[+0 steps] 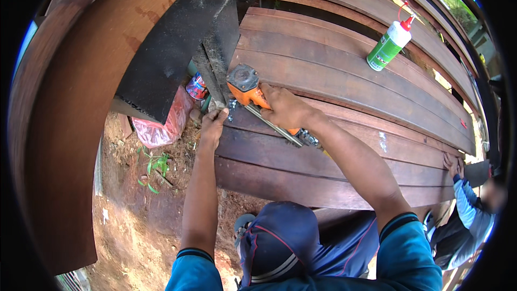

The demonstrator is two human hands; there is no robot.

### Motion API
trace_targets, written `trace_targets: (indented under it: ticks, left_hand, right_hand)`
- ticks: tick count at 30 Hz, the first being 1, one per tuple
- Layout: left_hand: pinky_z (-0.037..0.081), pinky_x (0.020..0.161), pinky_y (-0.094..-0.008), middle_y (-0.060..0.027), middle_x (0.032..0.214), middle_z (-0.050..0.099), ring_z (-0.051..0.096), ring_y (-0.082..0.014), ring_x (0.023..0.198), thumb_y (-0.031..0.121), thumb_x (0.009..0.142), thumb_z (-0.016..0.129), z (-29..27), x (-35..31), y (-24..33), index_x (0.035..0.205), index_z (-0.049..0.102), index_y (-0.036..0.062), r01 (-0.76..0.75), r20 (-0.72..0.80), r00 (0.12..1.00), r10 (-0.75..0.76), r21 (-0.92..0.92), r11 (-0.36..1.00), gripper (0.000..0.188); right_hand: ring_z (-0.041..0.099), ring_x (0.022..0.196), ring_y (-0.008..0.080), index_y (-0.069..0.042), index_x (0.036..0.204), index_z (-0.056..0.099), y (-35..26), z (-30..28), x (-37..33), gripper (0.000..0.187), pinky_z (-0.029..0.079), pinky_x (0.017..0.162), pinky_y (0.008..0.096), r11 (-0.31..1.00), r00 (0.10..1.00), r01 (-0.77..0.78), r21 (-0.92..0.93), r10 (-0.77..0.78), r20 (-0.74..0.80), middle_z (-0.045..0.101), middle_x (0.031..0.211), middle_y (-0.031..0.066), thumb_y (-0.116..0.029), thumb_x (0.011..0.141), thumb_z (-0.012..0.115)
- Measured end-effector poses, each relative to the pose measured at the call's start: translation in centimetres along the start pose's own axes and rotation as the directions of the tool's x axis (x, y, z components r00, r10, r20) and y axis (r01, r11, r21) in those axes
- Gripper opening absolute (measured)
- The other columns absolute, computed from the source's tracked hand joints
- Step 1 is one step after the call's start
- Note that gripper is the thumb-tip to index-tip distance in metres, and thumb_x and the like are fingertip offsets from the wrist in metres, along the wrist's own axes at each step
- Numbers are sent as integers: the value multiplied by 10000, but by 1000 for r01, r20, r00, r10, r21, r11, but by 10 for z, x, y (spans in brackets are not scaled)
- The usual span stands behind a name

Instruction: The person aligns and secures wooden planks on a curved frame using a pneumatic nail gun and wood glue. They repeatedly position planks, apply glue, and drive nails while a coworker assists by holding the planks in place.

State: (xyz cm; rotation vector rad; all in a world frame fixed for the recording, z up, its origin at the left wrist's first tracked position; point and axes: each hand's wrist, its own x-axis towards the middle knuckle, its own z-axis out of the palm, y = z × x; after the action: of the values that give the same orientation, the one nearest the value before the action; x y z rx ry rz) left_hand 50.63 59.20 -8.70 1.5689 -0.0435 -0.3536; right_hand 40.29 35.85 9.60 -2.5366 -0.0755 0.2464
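My right hand (pixel 288 109) is wrapped round the handle of an orange nail gun (pixel 246 96). Its dark round head lies close to the end of the reddish-brown planks (pixel 323 89), and its metal magazine slants down to the right over them. At the plank end, beside the lower tip of a dark, rough angled piece (pixel 211 70), my left hand (pixel 212 127) is closed with fingertips pinched together. What those fingers hold is too small to make out. A white and green glue bottle (pixel 389 46) with a red cap stands farther right on the slats.
A curved brown wooden panel (pixel 59 145) and a black panel (pixel 161 59) rise at left. Below them are a pink plastic bag (pixel 161 124), a colourful can (pixel 197 86) and a small green plant (pixel 156 164) on bare soil. Another person (pixel 464 205) touches the planks' far right end.
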Motion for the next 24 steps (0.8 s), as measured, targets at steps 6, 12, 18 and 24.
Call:
trace_targets:
  ticks: [6,12,18,24]
  left_hand:
    - [439,876,-284,38,955,671,533,-88,902,286,986,778,-2,1,5,1016,751,18,83,57,995,-82,-19,996,272]
    - [446,943,-281,24,1029,702,578,-84,980,281,983,785,2,-5,12,1128,763,-7,25,33,999,-25,-10,1000,322]
    - [432,902,-284,29,979,679,538,-90,935,313,988,778,0,-1,2,1063,756,14,57,17,998,-58,28,998,309]
    - [498,1004,-367,-81,1226,717,649,-180,1099,365,1014,731,-25,2,-4,1262,708,-13,178,276,956,-95,-294,939,453]
  right_hand:
    - [659,1157,494,103,1387,450,-1,0,0,570,512,1050,512,999,999,36,22,-36,-17,679,1181,359,-142,911,645]
    - [668,1147,483,122,1391,447,-7,-7,-2,600,522,1040,499,999,999,-23,-30,24,34,684,1162,363,-154,901,656]
    - [686,1116,470,117,1346,488,0,-1,2,561,531,1005,501,998,997,64,-6,-64,-40,697,1125,350,-154,896,683]
    - [693,1017,475,60,1350,485,-23,-13,-37,506,537,914,526,997,999,-30,-73,31,15,701,1048,327,-133,914,655]
